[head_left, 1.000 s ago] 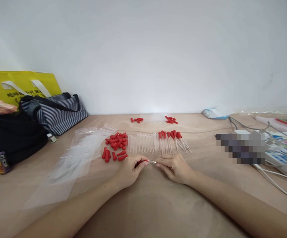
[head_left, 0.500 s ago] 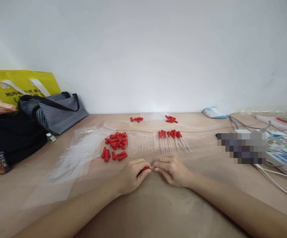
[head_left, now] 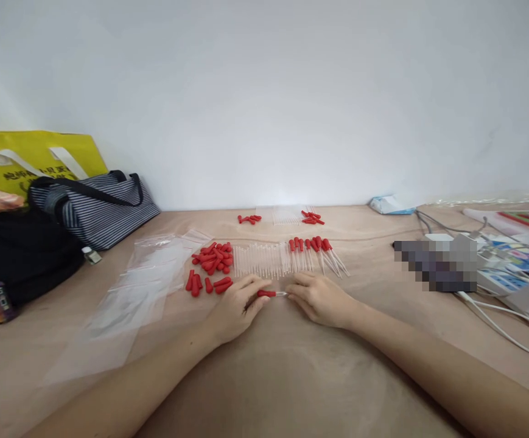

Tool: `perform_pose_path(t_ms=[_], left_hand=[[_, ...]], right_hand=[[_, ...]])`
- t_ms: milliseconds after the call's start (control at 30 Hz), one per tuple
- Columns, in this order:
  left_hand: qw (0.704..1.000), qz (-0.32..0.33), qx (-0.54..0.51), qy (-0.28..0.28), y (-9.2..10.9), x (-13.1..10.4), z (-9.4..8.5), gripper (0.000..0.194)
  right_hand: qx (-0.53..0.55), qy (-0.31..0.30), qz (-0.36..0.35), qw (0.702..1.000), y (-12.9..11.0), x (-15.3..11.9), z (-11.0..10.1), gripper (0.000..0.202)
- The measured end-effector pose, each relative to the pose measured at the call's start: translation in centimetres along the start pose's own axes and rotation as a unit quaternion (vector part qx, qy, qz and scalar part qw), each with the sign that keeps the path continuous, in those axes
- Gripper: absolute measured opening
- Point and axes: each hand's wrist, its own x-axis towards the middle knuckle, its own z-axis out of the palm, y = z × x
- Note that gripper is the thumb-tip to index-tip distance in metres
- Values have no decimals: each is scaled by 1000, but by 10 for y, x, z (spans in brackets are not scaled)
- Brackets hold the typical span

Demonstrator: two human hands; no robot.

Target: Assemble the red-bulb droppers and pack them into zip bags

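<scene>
A dropper [head_left: 268, 293] with a red rubber bulb on a clear tube lies level between my hands. My right hand [head_left: 321, 299] is closed on the tube, whose far end its fingers hide. Beside the bulb, my left hand [head_left: 237, 309] has its thumb and fingers apart and holds nothing. Ahead of the left hand is a pile of loose red rubber bulbs [head_left: 213, 258]. Clear tubes [head_left: 259, 260] stand side by side in a row beyond the hands. To the right of that row lie several droppers [head_left: 312, 246] with red bulbs fitted on them.
Clear zip bags [head_left: 140, 286] spread over the left of the table. A striped bag [head_left: 100, 210] and a yellow bag [head_left: 40, 152] stand at the left. Near the wall lie more red bulbs [head_left: 312, 217]. Cables [head_left: 511, 322] and a power strip [head_left: 504, 283] occupy the right.
My left thumb and fingers have opened and let go of the red bulb, which now shows whole. My right hand keeps its hold on the tube. The view has shifted slightly.
</scene>
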Motion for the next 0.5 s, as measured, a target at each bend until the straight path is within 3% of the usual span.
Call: perform_pose_path(t_ms=[100,167,267,367,500], left_hand=[[998,-59,15,33,-3,-1,0,38],[997,-71,18,21,-4,-1,0,32],[999,-48,14,-18,-4,1,0,17],[999,-39,9,-30,-3,2,-1,15],[998,-52,4,-32,-2,3,-2,15]], right_hand=[[35,63,111,991,23,-1,-3,22],[48,122,217,967,43,-2,-5,23],[30,150,341,928,68,-5,-5,25],[4,152,390,908,80,-8,-4,20],[-17,148,386,910,82,-9,0,14]])
